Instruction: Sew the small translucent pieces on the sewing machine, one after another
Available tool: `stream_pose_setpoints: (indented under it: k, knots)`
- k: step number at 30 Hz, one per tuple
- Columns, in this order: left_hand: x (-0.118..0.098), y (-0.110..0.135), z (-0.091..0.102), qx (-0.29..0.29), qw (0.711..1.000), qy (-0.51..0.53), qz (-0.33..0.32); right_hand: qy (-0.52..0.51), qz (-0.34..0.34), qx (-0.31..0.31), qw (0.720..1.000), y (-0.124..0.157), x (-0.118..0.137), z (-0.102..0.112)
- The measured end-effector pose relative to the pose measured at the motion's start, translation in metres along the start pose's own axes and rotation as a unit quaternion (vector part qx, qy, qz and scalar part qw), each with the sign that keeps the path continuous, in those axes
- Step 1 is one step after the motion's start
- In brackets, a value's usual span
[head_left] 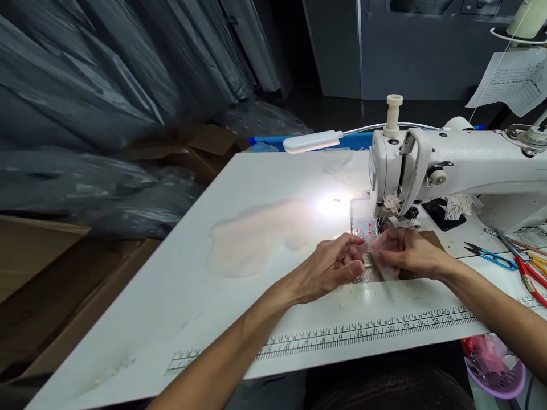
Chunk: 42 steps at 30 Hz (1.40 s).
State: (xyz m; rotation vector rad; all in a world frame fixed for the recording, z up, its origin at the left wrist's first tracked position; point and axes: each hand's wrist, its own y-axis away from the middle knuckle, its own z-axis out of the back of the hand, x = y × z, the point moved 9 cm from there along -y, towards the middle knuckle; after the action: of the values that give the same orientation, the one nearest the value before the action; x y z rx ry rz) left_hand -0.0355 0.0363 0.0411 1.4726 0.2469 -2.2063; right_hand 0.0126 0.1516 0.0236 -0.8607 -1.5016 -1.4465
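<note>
A white sewing machine (395, 165) stands on the right of the white table, its needle area just beyond my hands. My right hand (412, 253) is closed in a pinch below the presser foot (383, 224), on a thin, sheer whitish strip (384, 269) blurred by motion. Close by on the left is my left hand (335, 265), its fingers curled inward near the strip; what they hold, if anything, is hidden. Beneath both hands lies the metal machine plate (361, 213) with small red marks.
Blue thread snips (496, 259) and red-handled scissors (527, 279) lie at the right. A printed ruler (325, 339) runs along the table's front edge. A lit lamp (311, 141) hangs over the table. Cardboard boxes (128, 307) stand left; a purple basket (499, 387) sits below right.
</note>
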Motion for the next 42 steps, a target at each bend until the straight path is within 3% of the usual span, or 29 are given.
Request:
stream_pose_setpoints:
  k: [2, 3, 5, 7, 10, 12, 14, 17, 27, 42]
  knots:
    - [0.006, 0.001, 0.001, -0.008, 0.998, 0.042, 0.055, -0.006, 0.012, 0.064, 0.998, -0.001, 0.004, -0.014]
    - [0.010, 0.002, 0.002, -0.024, 0.995, 0.044, 0.081, 0.024, 0.027, 0.064, 0.997, -0.001, 0.005, -0.012]
    - [0.016, 0.004, 0.004, -0.050, 0.992, 0.034, 0.107, 0.145, 0.076, 0.004, 0.986, 0.001, 0.007, 0.004]
    - [0.017, 0.004, 0.003, -0.058, 0.994, 0.012, 0.093, 0.284, 0.158, -0.051, 0.944, 0.007, 0.014, 0.016]
    - [0.017, 0.002, 0.003, -0.067, 0.995, -0.028, 0.065, 0.436, 0.281, -0.048, 0.853, 0.017, 0.016, 0.006]
    - [0.020, 0.000, 0.009, -0.104, 0.991, -0.052, 0.066, 0.509, 0.318, -0.056, 0.798, 0.019, 0.014, 0.001]
    - [0.023, -0.001, 0.019, -0.156, 0.983, -0.067, 0.074, 0.542, 0.320, -0.067, 0.774, 0.016, 0.012, 0.001]
    - [0.024, -0.002, 0.028, -0.202, 0.974, -0.070, 0.077, 0.531, 0.312, -0.069, 0.785, 0.010, 0.011, 0.005]
    - [0.032, 0.001, 0.034, -0.205, 0.972, -0.013, 0.114, 0.438, 0.343, -0.087, 0.826, 0.014, 0.005, 0.018]
    - [0.042, -0.002, 0.031, -0.203, 0.970, -0.011, 0.132, 0.469, 0.353, -0.086, 0.805, 0.017, 0.005, 0.014]
